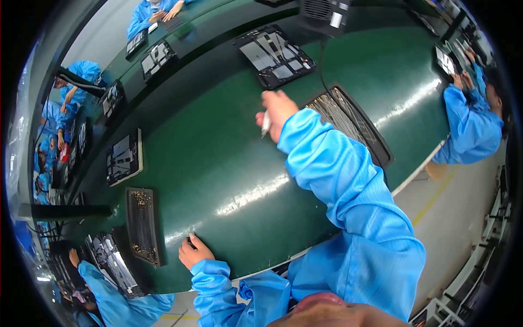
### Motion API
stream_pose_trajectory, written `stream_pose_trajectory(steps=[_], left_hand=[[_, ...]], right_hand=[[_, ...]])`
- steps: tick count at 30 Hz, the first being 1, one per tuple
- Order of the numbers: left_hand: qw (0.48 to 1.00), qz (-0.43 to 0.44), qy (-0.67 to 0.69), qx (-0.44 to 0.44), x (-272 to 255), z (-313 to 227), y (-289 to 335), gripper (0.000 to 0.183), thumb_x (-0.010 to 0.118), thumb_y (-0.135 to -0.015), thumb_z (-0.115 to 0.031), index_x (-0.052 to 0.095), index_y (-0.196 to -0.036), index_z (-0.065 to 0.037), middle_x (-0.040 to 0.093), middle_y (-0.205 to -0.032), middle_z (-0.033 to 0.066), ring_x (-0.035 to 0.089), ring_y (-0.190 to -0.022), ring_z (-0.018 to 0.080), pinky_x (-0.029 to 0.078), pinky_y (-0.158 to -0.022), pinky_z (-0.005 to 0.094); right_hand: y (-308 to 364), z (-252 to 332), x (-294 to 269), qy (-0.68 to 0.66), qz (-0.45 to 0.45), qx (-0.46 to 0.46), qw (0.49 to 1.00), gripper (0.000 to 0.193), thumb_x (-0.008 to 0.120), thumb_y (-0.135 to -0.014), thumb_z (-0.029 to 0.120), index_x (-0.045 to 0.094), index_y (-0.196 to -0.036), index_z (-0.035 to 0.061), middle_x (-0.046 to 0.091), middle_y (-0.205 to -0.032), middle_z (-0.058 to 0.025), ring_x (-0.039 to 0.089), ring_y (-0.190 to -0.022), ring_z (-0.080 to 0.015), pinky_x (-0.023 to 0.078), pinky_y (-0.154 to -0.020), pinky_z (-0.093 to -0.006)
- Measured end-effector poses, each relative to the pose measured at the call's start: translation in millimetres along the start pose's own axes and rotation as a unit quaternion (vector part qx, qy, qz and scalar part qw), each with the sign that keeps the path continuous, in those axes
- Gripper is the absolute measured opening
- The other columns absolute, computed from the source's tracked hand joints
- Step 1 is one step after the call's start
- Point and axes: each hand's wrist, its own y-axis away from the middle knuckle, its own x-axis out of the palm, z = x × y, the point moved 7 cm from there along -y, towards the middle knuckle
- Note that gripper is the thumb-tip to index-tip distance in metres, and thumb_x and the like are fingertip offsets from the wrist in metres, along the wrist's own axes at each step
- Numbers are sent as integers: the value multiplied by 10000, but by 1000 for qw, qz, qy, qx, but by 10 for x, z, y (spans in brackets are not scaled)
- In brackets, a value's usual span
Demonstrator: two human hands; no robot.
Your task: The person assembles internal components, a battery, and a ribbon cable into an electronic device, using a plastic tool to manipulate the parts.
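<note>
My right hand (pixel 280 113) reaches out over the green table, its fingers closed on a small white pointed tool (pixel 266 124) whose tip points toward me. Just beyond that hand lies an opened tablet-like device (pixel 276 56) with silver panels and black cables. A dark tray of thin strips (pixel 340 117) is partly behind my right sleeve. At the table's near edge rests my left hand (pixel 196 253), fingers curled, with something small and dark at the fingertips that I cannot make out.
A dark tray (pixel 144 226) with small gold-coloured pieces stands left of my left hand. Another opened device (pixel 125 158) lies beyond it. A black boxy unit (pixel 321 16) with a cable stands at the back. Co-workers in blue sleeves (pixel 468 122) sit at both sides.
</note>
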Motion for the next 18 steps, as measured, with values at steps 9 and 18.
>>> stream_pose_trajectory(steps=[9,18], left_hand=[[999,-19,-23,-40,-36,-56,-15,319,478,-780,-282,540,-873,16,516,-868,177,463,-830,327,369,-740,397],[998,-40,-49,-15,8,-66,25,294,498,-772,-252,529,-874,22,506,-893,183,461,-834,331,369,-747,401]], right_hand=[[-902,157,-343,-161,-198,40,966,305,451,-789,213,381,-997,1,384,-939,-146,476,-697,-248,446,-472,-278],[-1123,140,-50,-184,-131,68,972,279,521,-762,335,426,-823,80,476,-733,-50,436,-500,-139,358,-361,-208]])
